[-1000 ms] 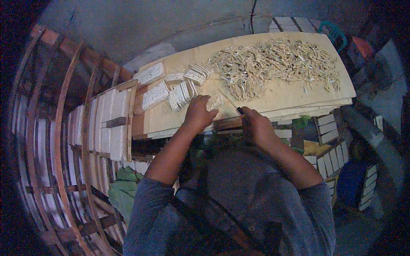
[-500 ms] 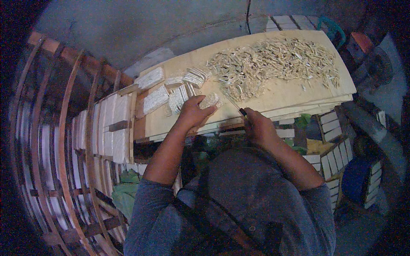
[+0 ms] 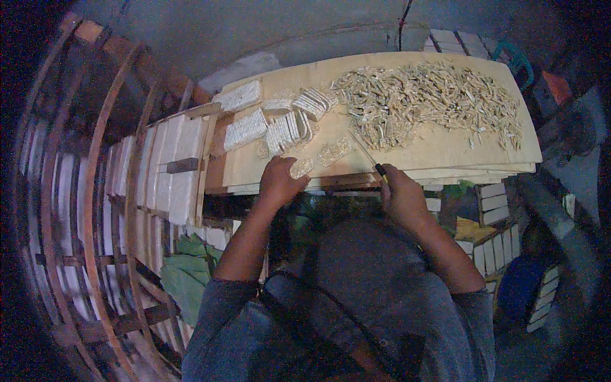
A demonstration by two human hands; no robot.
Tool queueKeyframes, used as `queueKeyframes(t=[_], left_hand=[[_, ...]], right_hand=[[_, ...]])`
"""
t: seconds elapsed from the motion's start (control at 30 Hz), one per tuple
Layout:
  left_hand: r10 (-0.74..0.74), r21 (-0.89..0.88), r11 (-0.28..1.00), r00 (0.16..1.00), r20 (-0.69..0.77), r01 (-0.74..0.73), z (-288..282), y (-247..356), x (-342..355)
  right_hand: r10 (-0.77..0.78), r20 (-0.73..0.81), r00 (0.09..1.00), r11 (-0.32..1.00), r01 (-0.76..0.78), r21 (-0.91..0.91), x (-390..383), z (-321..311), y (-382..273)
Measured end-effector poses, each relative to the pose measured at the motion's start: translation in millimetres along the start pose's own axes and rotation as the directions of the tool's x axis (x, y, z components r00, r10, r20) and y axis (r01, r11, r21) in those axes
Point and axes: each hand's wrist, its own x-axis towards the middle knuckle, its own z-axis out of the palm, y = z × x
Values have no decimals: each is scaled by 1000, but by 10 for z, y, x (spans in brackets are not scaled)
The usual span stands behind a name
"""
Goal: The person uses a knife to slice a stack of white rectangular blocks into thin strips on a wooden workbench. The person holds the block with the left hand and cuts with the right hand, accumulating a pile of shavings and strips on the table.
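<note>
My left hand (image 3: 278,183) is closed on a pale tempeh slice (image 3: 301,168), pinched at the near edge of the wooden board (image 3: 439,148). In my right hand (image 3: 405,197) is a knife (image 3: 363,149), its thin blade pointing up and left over the board. Between the two hands, just left of the blade, another tempeh slice (image 3: 334,152) lies flat. Beyond my left hand stand rows of thin tempeh slices (image 3: 284,132), with more leaning slices (image 3: 314,102) behind them. Whole white tempeh blocks (image 3: 245,130) lie farther left.
A large heap of small cut tempeh strips (image 3: 439,95) covers the board's far right. Wooden racks (image 3: 102,146) with pale slabs stand at left. Green leaves (image 3: 186,274) hang below the board. At lower right are a blue drum (image 3: 519,280) and crates of white blocks (image 3: 498,248).
My left hand has drawn back from the slice beside the knife and now pinches another one. The knife stays near its place. The whole view has shifted slightly.
</note>
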Motion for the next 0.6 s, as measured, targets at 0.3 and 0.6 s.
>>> queueKeyframes(t=[0.3,0.6], left_hand=[[84,-84,993,996,31,-81,-28,-39,156],[210,119,971,978,-6,-207,-175,545,110]], right_hand=[[39,12,999,999,-39,-33,41,28,-60],[-20,-106,994,1000,22,18,-71,-2,-51]])
